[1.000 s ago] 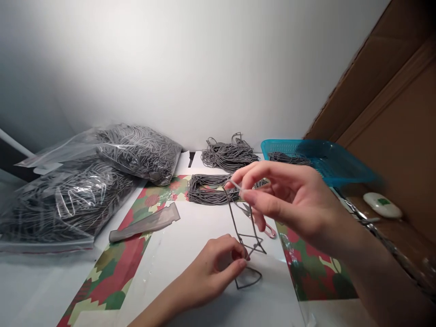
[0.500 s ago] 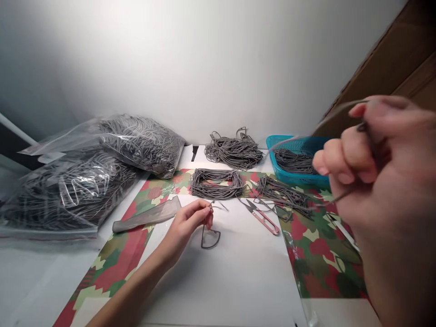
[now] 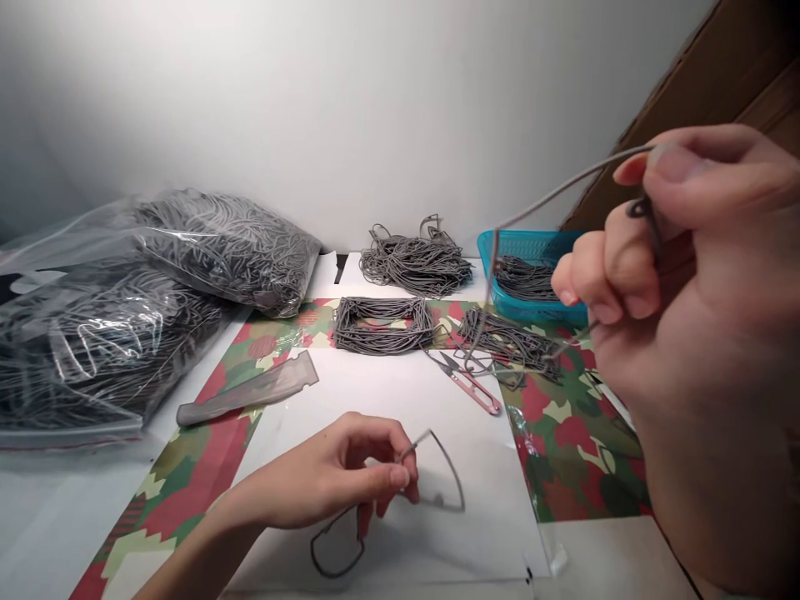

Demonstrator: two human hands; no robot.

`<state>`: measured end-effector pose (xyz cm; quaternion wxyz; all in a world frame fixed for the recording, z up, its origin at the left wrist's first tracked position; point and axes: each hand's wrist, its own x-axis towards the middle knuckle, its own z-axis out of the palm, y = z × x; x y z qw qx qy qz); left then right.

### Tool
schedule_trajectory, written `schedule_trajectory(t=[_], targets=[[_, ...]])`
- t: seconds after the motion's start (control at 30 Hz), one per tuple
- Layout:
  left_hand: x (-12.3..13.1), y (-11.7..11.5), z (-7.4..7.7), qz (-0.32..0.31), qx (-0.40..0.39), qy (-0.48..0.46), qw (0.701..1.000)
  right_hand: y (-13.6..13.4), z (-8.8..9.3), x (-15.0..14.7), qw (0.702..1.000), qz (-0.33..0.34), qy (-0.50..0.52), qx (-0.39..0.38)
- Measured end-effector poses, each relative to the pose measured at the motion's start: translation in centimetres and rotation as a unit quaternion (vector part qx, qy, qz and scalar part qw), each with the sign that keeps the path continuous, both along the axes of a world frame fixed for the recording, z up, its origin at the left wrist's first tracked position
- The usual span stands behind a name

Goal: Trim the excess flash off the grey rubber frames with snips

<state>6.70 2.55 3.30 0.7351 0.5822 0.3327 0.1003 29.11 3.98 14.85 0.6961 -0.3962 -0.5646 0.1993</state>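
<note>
Two hands are occupied: the right hand (image 3: pixel 693 250) is closed to a tight pinch, a thin grey cord (image 3: pixel 550 192) being held up clear of the white-sheeted worktop (image 3: pixel 481 533), so it arcs free of the piles. The left hand (image 3: pixel 331 475) is half closed, a stiff loop of similar cord (image 3: pixel 453 475) being pinched at the thumb and fingertips. Pink-handled thread snips (image 3: pixel 473 396) lie within reach, with a coiled cord bundle (image 3: pixel 382 327) and a blue plastic basket (image 3: pixel 500 250) beyond.
</note>
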Motion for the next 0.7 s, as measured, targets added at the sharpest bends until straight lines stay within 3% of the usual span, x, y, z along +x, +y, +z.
schedule_trajectory(t=[0.07,0.1,0.13,0.17,0.23,0.33,0.53,0.7], targets=[[0.1,0.1,-0.8,0.016,0.177,0.079,0.981,0.1,-0.3,-0.2,1.000,-0.010,-0.018,0.013],[0.0,0.3,-1.3,0.042,0.303,0.125,0.944,0.1,-0.4,-0.3,0.999,-0.011,-0.027,0.015],[-0.1,0.6,-1.8,0.071,0.448,0.177,0.873,0.1,-0.4,-0.4,0.999,-0.010,-0.036,0.016],[-0.3,0.9,-2.3,0.097,0.502,0.198,0.836,0.0,-0.5,-0.5,0.999,-0.008,-0.043,0.016],[-1.1,1.7,-3.0,0.119,0.546,0.224,0.798,-0.2,-0.6,-0.6,0.998,-0.006,-0.059,0.012],[-2.3,2.5,-3.3,0.120,0.564,0.242,0.781,-0.4,-0.7,-0.6,0.995,-0.001,-0.096,-0.024],[-2.7,2.4,-3.3,0.060,0.547,0.251,0.796,0.1,-1.5,-0.5,0.983,0.096,-0.130,-0.088],[-1.6,1.4,-3.2,0.018,0.550,0.235,0.801,0.5,-1.9,-0.6,0.979,0.127,-0.126,-0.097]])
